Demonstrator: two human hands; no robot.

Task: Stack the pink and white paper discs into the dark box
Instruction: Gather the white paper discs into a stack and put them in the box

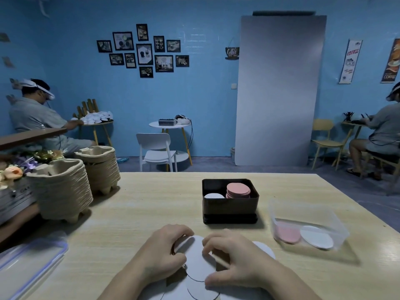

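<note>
Head view: wall posters read "Coffee". Both hands curl over loose white discs at the table's near edge; the left hand and right hand pinch them with bent fingers. Beyond the fingertips stands the dark box holding a pink stack. Bare tabletop lies between. The lowest discs are cut off.

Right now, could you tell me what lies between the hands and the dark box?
Only bare table separates the hands from the dark box, in the head view.
</note>
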